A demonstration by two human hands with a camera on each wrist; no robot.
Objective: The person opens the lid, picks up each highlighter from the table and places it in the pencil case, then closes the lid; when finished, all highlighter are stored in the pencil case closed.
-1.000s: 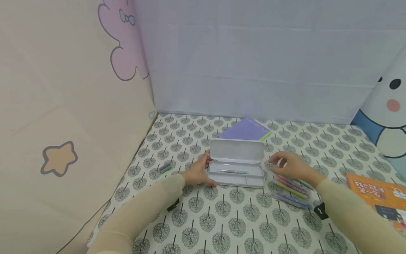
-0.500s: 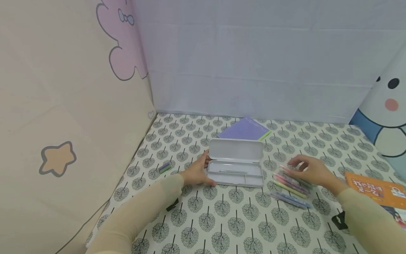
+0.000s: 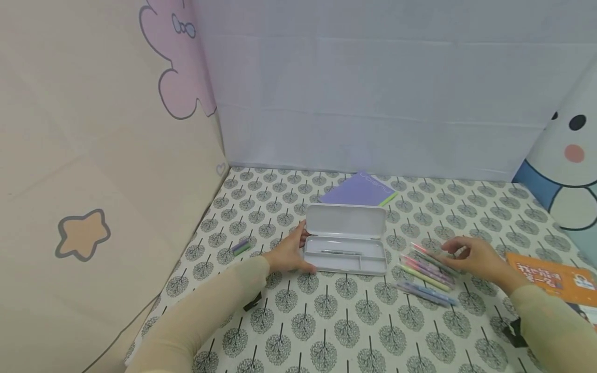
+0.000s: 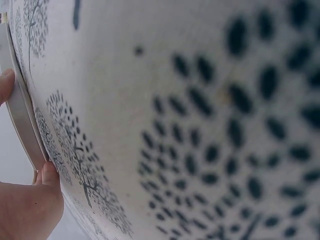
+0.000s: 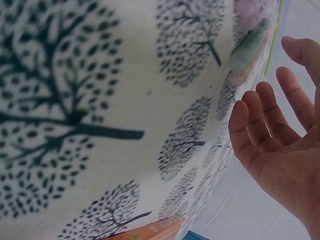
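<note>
A white pencil case (image 3: 345, 220) stands with its lid raised, and one slim pen (image 3: 341, 253) lies in its rear compartment. My left hand (image 3: 288, 254) holds the case's left end, thumb at the front corner and fingers behind. The left wrist view has its digits on opposite edges of the case (image 4: 22, 112). Right of the case lie several pens (image 3: 425, 277) in pink, yellow, green and blue-purple. Close to their right ends hovers my right hand (image 3: 478, 260), fingers loosely bent. Nothing is between them in the right wrist view, where a green pen (image 5: 250, 46) lies beyond.
Behind the case is a purple notebook (image 3: 356, 190) with a lime edge. A small purple-and-green item (image 3: 241, 247) lies to the left. On the far right sits an orange book (image 3: 552, 280). Curtains printed with cartoon figures (image 3: 576, 166) border the tree-patterned tablecloth (image 3: 326, 326).
My right hand has moved right, away from the case, to the pens' right ends. A pen it had among the others now lies on the cloth. My left hand has stayed on the case.
</note>
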